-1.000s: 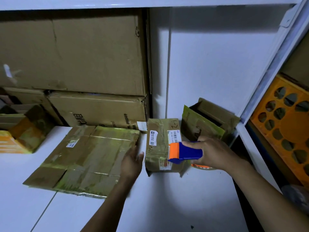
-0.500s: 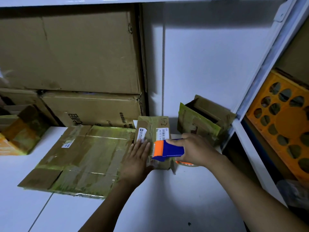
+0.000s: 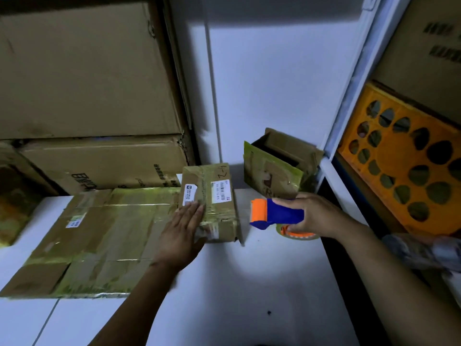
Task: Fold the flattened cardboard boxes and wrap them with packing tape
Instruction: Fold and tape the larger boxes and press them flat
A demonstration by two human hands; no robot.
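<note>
The small folded box (image 3: pixel 212 201) is set near the back edge of the white worktop (image 3: pixel 249 283); it is pressed by the flat, straight-fingered left hand (image 3: pixel 182 233) (beside the flattened box (image 3: pixel 99 236)); the blue-and-orange tape dispenser (image 3: pixel 274 214) is gripped by the right hand (image 3: pixel 316 213), just right of the box.

On the counter (image 3: pixel 237 295) the left hand (image 3: pixel 182 233) presses flat on the small taped box (image 3: pixel 214 196) near the back edge, the right hand (image 3: pixel 316 216) grips the tape dispenser (image 3: pixel 274 214) just beside it, and flattened cardboard (image 3: pixel 99 236) lies toward the left edge.
</note>
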